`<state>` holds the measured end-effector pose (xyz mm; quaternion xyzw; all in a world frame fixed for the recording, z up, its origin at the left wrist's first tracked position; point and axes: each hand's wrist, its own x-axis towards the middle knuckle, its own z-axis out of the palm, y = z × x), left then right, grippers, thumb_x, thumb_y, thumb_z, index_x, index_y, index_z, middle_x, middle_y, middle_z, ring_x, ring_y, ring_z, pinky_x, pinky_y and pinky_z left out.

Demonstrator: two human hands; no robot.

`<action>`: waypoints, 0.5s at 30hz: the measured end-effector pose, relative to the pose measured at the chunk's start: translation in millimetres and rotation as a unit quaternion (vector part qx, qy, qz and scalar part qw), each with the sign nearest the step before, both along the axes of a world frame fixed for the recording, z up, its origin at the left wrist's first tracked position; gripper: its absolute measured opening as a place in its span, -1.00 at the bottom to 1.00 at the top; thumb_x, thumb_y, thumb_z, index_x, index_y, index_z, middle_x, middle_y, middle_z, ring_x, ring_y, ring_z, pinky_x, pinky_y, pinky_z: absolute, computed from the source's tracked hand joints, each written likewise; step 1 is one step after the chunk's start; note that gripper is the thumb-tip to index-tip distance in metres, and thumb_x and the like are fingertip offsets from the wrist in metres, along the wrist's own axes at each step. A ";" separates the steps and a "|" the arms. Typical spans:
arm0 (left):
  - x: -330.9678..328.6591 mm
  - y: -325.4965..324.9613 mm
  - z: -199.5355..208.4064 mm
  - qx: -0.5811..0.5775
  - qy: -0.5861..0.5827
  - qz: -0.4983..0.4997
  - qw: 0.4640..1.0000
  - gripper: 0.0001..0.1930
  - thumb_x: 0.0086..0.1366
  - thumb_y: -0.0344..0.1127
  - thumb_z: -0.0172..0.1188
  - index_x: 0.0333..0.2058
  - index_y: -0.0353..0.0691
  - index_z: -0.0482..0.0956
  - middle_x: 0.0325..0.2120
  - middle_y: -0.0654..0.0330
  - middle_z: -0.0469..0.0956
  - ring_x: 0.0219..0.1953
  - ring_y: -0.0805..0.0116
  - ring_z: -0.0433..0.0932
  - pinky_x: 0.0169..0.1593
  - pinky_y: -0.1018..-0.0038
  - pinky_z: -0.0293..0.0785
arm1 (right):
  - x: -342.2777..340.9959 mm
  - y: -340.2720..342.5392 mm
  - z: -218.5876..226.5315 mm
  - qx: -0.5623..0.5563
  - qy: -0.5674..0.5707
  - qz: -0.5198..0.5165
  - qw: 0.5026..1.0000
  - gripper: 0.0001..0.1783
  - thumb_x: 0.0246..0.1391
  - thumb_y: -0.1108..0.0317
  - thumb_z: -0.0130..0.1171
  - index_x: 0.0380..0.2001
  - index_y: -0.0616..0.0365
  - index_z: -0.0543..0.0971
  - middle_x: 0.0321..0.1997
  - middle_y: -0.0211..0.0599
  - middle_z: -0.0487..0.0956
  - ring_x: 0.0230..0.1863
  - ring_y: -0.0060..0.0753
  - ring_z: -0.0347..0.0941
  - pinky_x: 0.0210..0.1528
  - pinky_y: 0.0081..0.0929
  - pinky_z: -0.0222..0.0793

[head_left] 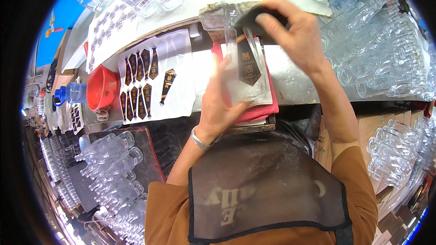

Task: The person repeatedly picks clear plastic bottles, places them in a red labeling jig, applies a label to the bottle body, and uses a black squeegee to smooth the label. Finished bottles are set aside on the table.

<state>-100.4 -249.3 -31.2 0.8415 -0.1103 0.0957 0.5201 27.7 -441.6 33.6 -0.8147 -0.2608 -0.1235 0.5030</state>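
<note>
Clear glass bottle (235, 61), lying over the red cloth (271, 88) on the counter (295, 75), looks rigid, slick and breakable, best held low, where the left hand's (217, 104) grip cups it while the right hand (297, 31) clasps a black pad (260, 20).

Head camera: sat on the wearer's head, left of a pair; looked steeply down.
Apron (268, 179): nearest, filled the bottom centre.
Bench (297, 91): faced from its near side, beyond the apron.
Middle: left hand (218, 109) and right hand (295, 34), close.
Fisheye rim: bent straight edges, took in bottles (374, 47) both sides.
</note>
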 end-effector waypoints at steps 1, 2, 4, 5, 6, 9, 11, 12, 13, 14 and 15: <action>-0.8 1.0 1.4 0.009 0.016 -0.009 1.000 0.17 -0.05 -0.47 0.51 0.43 -0.34 -0.13 0.27 -0.10 0.32 0.17 0.08 0.48 0.25 0.24 0.40 | 3.0 -5.4 -0.4 -0.017 -0.017 -0.027 0.999 -0.73 0.04 0.51 0.27 -0.14 0.24 0.61 -0.13 -0.17 0.66 -0.10 -0.28 0.61 -0.11 -0.44 0.53; -1.3 1.8 1.9 0.018 0.032 -0.019 0.999 0.24 -0.04 -0.48 0.52 0.45 -0.35 -0.25 0.30 -0.13 0.29 0.20 0.08 0.46 0.29 0.23 0.37 | -3.0 -9.4 -5.5 -0.001 -0.033 0.028 0.999 -0.72 -0.02 0.53 0.28 -0.16 0.22 0.61 -0.13 -0.18 0.66 -0.08 -0.27 0.59 -0.10 -0.42 0.53; 0.1 2.0 -4.6 -0.010 0.017 -0.011 1.000 0.12 -0.07 -0.46 0.50 0.42 -0.34 -0.03 0.26 -0.07 0.34 0.15 0.13 0.50 0.21 0.28 0.43 | -34.4 -17.5 -23.0 0.028 -0.065 0.137 0.988 -0.68 -0.13 0.58 0.29 -0.21 0.18 0.61 -0.13 -0.20 0.66 -0.03 -0.25 0.57 -0.09 -0.39 0.52; 0.9 1.5 -9.2 -0.026 0.010 -0.006 1.000 0.07 -0.09 -0.45 0.50 0.40 -0.33 0.08 0.24 -0.03 0.36 0.13 0.16 0.51 0.17 0.30 0.46 | -56.2 -23.3 -30.3 0.000 -0.073 0.159 0.985 -0.65 -0.21 0.60 0.28 -0.23 0.15 0.61 -0.13 -0.21 0.66 -0.03 -0.24 0.56 -0.11 -0.36 0.52; -0.3 2.3 -11.4 -0.032 0.014 0.000 0.999 0.07 -0.09 -0.44 0.50 0.40 -0.33 0.08 0.24 -0.03 0.37 0.13 0.16 0.51 0.17 0.30 0.46 | -77.4 -27.7 -34.3 -0.024 -0.082 0.186 0.979 -0.61 -0.28 0.62 0.27 -0.26 0.11 0.60 -0.13 -0.22 0.65 -0.02 -0.23 0.54 -0.12 -0.34 0.51; -2.5 3.2 -11.2 -0.038 0.030 0.005 0.999 0.07 -0.08 -0.44 0.49 0.40 -0.34 0.06 0.27 -0.05 0.34 0.16 0.13 0.50 0.21 0.29 0.43 | -110.0 -37.4 -35.3 -0.013 0.005 0.244 0.970 -0.61 -0.23 0.61 0.24 -0.22 0.11 0.62 -0.25 -0.21 0.65 -0.26 -0.17 0.58 -0.22 -0.29 0.48; -2.3 5.7 -11.0 -0.004 0.027 -0.010 1.000 0.18 -0.04 -0.46 0.51 0.44 -0.33 -0.15 0.31 -0.09 0.28 0.21 0.11 0.45 0.26 0.25 0.39 | -94.1 -32.5 -15.7 -0.033 0.013 0.184 0.982 -0.62 -0.14 0.59 0.25 -0.15 0.12 0.63 -0.28 -0.19 0.65 -0.31 -0.14 0.57 -0.24 -0.30 0.49; -3.0 7.0 -10.3 0.014 0.023 -0.014 1.000 0.24 -0.02 -0.47 0.52 0.46 -0.33 -0.26 0.32 -0.11 0.25 0.23 0.09 0.43 0.28 0.23 0.36 | -79.9 -27.0 -5.0 -0.042 0.015 0.157 0.987 -0.62 -0.09 0.57 0.25 -0.11 0.13 0.63 -0.29 -0.18 0.65 -0.34 -0.12 0.57 -0.24 -0.30 0.49; -4.4 7.5 -9.2 -0.006 0.037 -0.016 0.999 0.26 -0.04 -0.43 0.55 0.46 -0.31 -0.24 0.32 -0.11 0.25 0.24 0.08 0.41 0.30 0.22 0.33 | -61.7 -18.5 -0.8 -0.051 -0.021 0.116 0.992 -0.60 0.02 0.54 0.26 -0.01 0.14 0.61 -0.24 -0.11 0.66 -0.29 -0.10 0.58 -0.23 -0.32 0.50; -3.2 7.5 -6.7 0.007 0.037 -0.024 0.999 0.26 -0.04 -0.42 0.55 0.46 -0.30 -0.23 0.33 -0.12 0.25 0.25 0.08 0.40 0.30 0.21 0.32 | -36.2 -9.4 -4.6 -0.038 -0.105 0.087 0.990 -0.61 0.07 0.52 0.24 0.02 0.16 0.60 -0.18 -0.08 0.67 -0.25 -0.09 0.60 -0.18 -0.34 0.52; -1.5 7.5 -2.1 0.019 0.038 -0.032 0.999 0.26 -0.05 -0.41 0.55 0.47 -0.29 -0.23 0.33 -0.12 0.24 0.25 0.08 0.40 0.30 0.21 0.31 | -13.9 -5.6 -5.7 -0.054 -0.114 0.059 0.990 -0.63 0.11 0.49 0.22 0.03 0.19 0.59 -0.12 -0.07 0.66 -0.18 -0.17 0.62 -0.10 -0.40 0.52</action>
